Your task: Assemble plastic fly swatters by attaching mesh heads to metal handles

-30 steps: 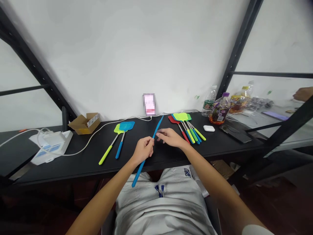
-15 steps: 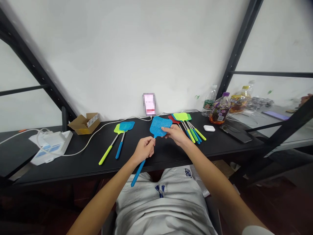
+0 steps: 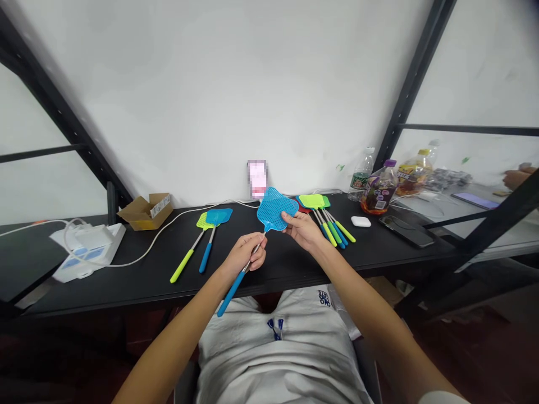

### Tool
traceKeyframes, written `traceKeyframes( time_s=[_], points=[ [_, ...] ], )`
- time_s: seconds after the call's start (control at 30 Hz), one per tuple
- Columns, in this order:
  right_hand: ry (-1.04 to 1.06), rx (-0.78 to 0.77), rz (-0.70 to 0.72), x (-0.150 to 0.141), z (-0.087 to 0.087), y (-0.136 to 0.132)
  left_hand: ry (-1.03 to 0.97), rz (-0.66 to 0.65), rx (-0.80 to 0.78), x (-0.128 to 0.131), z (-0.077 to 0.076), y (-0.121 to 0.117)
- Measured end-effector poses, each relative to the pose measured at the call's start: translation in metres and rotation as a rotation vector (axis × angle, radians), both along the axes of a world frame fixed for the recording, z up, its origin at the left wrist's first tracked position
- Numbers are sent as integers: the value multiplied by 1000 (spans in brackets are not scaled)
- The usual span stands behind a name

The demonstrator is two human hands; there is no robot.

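Note:
I hold a blue fly swatter (image 3: 275,211) in both hands above the front of the black desk. My left hand (image 3: 246,251) is closed round its metal shaft just below the head, and the blue handle slants down toward my lap. My right hand (image 3: 301,229) pinches the right edge of the perforated head, thumb on top. To the left lie a yellow-green fly swatter (image 3: 187,259) and another blue fly swatter (image 3: 207,247), their heads overlapping. At the right, a fanned pile of several fly swatters (image 3: 314,202) has yellow-green, green, blue and red heads.
A lit phone (image 3: 257,177) leans on the wall. An open cardboard box (image 3: 145,213), a white cable and a white box (image 3: 95,252) are at left. Bottles (image 3: 379,188), a white earphone case (image 3: 361,221) and a dark phone (image 3: 406,231) lie right. Another person's hand shows far right.
The held swatter's head has turned and tipped upward, and its handle has swung left. More of the metal shaft shows below my left hand. Both hands keep their hold.

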State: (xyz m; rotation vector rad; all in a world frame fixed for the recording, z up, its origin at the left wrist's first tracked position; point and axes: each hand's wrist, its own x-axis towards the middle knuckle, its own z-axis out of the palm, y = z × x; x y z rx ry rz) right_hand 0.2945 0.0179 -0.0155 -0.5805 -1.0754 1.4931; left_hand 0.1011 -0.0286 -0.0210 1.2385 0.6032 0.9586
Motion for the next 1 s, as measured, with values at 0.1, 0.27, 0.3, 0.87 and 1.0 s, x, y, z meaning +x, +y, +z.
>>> traceKeyframes(
  time_s=[0.1,0.27,0.3,0.87,1.0],
  points=[
    [12,13,-8,-2,0,-1,-23,-18,-21,-1,1,0],
    [-2,60,-49,-9,4,-5,-50,-47,-48,-3,5,-3],
    [1,62,-61,-8,5,-5,-54,-57,-51,-4,6,-5],
    [-1411,180,-639,14,-3,2,39,192,-148,-6,-6,11],
    [-1637,70,-679,14,-3,1,63,182,-129,-6,-6,9]
  ],
)
